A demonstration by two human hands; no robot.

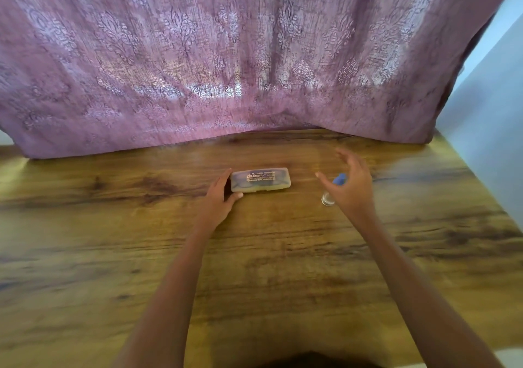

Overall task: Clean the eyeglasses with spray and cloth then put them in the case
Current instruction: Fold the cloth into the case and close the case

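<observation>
Head view, I see the left hand cupped round the end of the frosted oblong plastic case, dark eyeglasses dim inside it, right hand spread and released, blurred, over a small clear spray bottle, grainy wooden desk beneath.

The case lies on the worktop. Right of the case, apart from it, is the spray bottle. Behind the case hangs a curtain.
</observation>
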